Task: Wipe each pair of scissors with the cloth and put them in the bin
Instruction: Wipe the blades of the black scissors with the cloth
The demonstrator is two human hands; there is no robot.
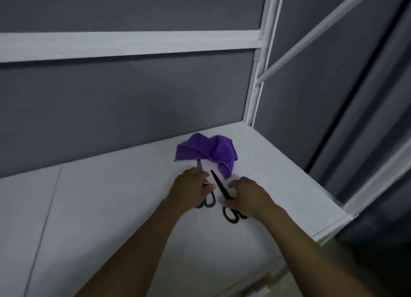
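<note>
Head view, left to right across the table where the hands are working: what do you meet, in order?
Left hand → black scissors → right hand. Grey-handled scissors and purple cloth overlap these, so left out.

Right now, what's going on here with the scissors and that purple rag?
A person is working at a white table with both hands. The left hand curls over the middle of the grey-handled scissors. The right hand is at the black scissors beside them, though whether it grips them is unclear. Both pairs lie on the table. The purple cloth sits crumpled just behind the blades, and neither hand touches it.
</note>
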